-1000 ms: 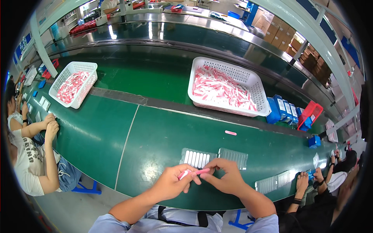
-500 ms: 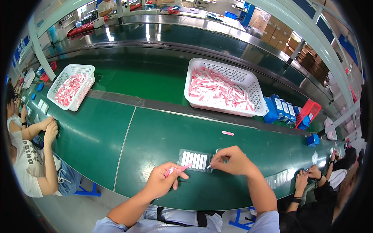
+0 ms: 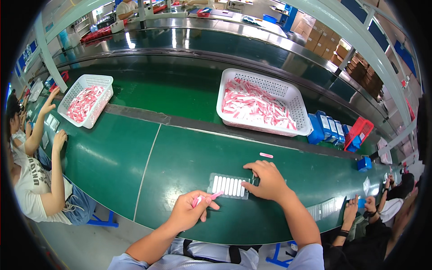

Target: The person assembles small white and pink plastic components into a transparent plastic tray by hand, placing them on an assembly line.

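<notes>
A clear plastic tray (image 3: 237, 196) lies on the green work surface in front of me, with several white oblong pieces (image 3: 227, 185) side by side in it. Just left of it, my left hand (image 3: 186, 210) is closed around slim pink-and-white sticks (image 3: 217, 195); one pink end points over the tray's near left corner. My right hand (image 3: 268, 182) is over the tray's right end, thumb and fingers apart. Its thumb tip touches or nearly touches the rightmost white piece. The palm side is hidden. Beyond the right hand lies a single pink stick (image 3: 266, 155).
A large white basket (image 3: 301, 108) of pink-and-white sticks stands beyond the tray; a smaller similar basket (image 3: 108, 94) is at left. Blue boxes (image 3: 325, 126) and a red basket (image 3: 358, 133) stand right. Co-workers sit on both sides; one's hand (image 3: 48, 104) is near the left basket.
My right hand has gone from a pinch on a small white thing to spread fingers, its thumb at the tray's end. The left hand keeps its hold. The left co-worker's arm has risen.
</notes>
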{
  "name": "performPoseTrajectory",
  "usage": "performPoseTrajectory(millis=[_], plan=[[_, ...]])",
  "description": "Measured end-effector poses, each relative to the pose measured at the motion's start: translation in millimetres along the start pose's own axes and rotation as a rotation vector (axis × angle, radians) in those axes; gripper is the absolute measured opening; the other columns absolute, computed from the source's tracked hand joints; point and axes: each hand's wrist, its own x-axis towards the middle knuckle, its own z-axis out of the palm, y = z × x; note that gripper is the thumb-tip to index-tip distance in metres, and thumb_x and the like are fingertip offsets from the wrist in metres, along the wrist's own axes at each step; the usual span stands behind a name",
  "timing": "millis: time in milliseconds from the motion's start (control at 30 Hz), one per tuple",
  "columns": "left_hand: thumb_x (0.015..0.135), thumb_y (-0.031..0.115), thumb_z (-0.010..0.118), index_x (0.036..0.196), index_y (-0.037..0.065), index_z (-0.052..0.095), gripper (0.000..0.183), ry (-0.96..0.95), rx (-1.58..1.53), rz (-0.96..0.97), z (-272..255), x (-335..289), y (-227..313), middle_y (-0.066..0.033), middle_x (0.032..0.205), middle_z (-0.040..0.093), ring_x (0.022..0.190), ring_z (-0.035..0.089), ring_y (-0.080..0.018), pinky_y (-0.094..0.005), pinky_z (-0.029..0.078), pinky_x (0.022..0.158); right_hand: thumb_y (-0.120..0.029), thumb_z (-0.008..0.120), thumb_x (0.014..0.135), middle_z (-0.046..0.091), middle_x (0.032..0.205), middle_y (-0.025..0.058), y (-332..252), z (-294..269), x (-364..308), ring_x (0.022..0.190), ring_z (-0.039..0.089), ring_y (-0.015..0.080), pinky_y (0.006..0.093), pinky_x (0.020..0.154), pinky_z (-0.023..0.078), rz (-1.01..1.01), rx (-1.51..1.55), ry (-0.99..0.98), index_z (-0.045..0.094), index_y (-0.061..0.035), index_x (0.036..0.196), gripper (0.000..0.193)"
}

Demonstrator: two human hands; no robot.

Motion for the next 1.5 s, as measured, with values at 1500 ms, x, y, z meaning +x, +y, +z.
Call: performPoseTrajectory(millis=[1500], plan=[[0.102, 0.006, 0.057, 0.146, -0.002, 0.042, 0.047, -0.283, -0.531, -0.367, 7.6, 3.3, -13.7, -0.0194, 0.139, 0.057, 0.113, 0.063, -0.0207, -0.025, 0.047, 0.075, -0.011, 0.072, 0.094, 0.072, 0.074, 0.0085, 15.6, -9.6, -59.7, 0.061, 0.061, 0.0066, 0.021, 0.054, 0.048, 0.508, 1.054, 0.311, 0.075, 0.0049, 0.094, 0.016]])
